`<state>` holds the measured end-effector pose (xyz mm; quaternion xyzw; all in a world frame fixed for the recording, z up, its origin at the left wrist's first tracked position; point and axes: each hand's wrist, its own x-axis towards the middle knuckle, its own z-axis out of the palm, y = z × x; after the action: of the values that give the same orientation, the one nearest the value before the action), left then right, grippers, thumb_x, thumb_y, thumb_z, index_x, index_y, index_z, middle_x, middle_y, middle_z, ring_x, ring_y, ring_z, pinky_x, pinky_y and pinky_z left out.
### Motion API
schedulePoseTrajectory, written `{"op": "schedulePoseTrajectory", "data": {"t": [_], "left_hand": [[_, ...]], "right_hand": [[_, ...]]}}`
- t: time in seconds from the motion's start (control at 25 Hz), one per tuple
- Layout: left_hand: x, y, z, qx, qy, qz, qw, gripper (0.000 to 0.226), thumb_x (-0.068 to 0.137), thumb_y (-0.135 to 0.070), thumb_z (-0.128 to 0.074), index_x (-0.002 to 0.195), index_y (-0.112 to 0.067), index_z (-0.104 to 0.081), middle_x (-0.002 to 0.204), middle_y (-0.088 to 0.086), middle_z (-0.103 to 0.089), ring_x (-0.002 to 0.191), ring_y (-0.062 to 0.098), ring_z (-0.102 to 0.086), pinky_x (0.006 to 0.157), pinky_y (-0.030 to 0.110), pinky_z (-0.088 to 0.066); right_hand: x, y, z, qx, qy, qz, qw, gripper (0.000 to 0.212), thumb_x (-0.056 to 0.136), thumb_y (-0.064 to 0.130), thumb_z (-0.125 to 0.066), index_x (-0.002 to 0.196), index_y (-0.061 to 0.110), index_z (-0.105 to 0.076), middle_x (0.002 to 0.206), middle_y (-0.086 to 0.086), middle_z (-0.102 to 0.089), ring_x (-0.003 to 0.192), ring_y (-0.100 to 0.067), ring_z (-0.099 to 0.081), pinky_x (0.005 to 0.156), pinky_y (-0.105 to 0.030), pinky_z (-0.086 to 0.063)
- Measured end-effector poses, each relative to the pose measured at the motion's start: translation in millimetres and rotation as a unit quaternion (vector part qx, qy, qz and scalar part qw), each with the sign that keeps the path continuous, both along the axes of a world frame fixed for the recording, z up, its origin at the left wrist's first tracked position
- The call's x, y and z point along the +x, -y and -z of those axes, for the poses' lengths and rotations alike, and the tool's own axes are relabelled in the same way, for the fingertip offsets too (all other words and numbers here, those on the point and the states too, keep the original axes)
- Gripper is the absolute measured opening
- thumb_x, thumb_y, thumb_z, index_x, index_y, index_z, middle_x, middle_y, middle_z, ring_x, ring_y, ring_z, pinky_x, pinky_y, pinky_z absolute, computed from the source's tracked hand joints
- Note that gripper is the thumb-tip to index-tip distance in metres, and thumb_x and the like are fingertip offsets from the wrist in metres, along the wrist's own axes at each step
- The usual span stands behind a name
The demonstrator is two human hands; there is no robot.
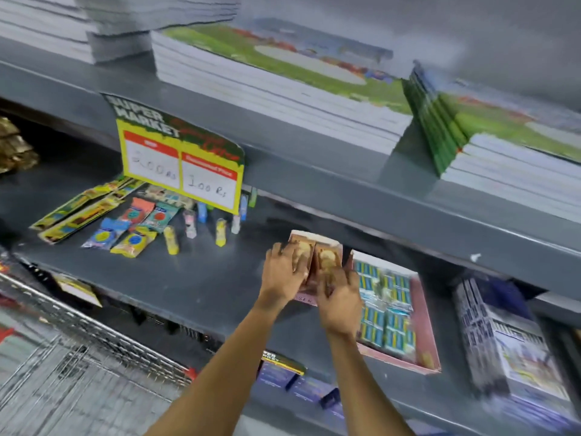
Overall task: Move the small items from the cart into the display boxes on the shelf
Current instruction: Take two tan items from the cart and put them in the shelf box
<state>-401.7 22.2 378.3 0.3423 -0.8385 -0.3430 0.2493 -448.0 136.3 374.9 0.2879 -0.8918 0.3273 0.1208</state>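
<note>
Pink cardboard display box (314,262) on grey shelf (188,278), just left of fuller box (408,325) | left hand (284,272) and right hand (341,297) grasping small packets inside it | packets likely light, flimsy, slippery; pinch edges | cart (78,357) lower left

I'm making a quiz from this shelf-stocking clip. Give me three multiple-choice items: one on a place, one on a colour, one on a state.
1. Where is the pink box with blue packets?
A. right of the hands
B. on the top shelf
C. in the cart

2. What colour frames the price sign?
A. blue
B. yellow
C. white

3. What are the hands doing?
A. hanging free
B. gripping the cart
C. both on the tan box

Answers:
1 A, it sits just right of the right hand.
2 B, its border is yellow.
3 C, the left hand and the right hand press on it.
</note>
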Motion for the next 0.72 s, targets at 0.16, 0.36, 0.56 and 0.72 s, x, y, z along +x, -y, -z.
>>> {"op": "schedulePoseTrajectory", "data": {"t": [0.16,0.36,0.56,0.72], "left_hand": [[17,7,19,-0.096,0.087,0.048,0.99,0.043,0.097,-0.037,-0.034,0.139,-0.028,-0.034,0.152,0.004,-0.024,0.135,0.025,-0.023,0.104,0.041,-0.024],[9,11,23,-0.084,0.12,0.063,0.987,0.046,0.096,-0.043,-0.03,0.141,-0.033,-0.026,0.155,0.005,-0.014,0.14,0.024,-0.011,0.109,0.043,-0.016],[4,11,25,-0.088,0.126,0.055,0.987,0.047,0.097,-0.042,-0.028,0.142,-0.034,-0.022,0.156,0.005,-0.011,0.141,0.023,-0.008,0.11,0.045,-0.015],[11,10,23,-0.1,0.107,0.045,0.988,0.05,0.096,-0.046,-0.027,0.143,-0.033,-0.018,0.156,0.005,-0.01,0.141,0.022,-0.009,0.109,0.043,-0.017]], "right_hand": [[3,-2,13,0.046,-0.052,0.023,0.997,0.041,0.083,0.027,-0.047,0.117,0.007,-0.058,0.117,-0.019,-0.061,0.099,-0.039,-0.057,0.08,-0.048,-0.049],[7,4,20,0.072,-0.05,0.038,0.995,0.041,0.087,0.025,-0.048,0.123,0.007,-0.053,0.115,-0.023,-0.059,0.091,-0.04,-0.056,0.074,-0.045,-0.049],[6,4,24,0.088,-0.063,0.032,0.994,0.044,0.092,0.029,-0.038,0.131,0.011,-0.047,0.124,-0.019,-0.058,0.103,-0.038,-0.055,0.083,-0.048,-0.048],[5,6,26,0.078,-0.068,0.039,0.994,0.047,0.093,0.032,-0.036,0.135,0.012,-0.041,0.135,-0.017,-0.051,0.119,-0.039,-0.048,0.093,-0.053,-0.042]]}}
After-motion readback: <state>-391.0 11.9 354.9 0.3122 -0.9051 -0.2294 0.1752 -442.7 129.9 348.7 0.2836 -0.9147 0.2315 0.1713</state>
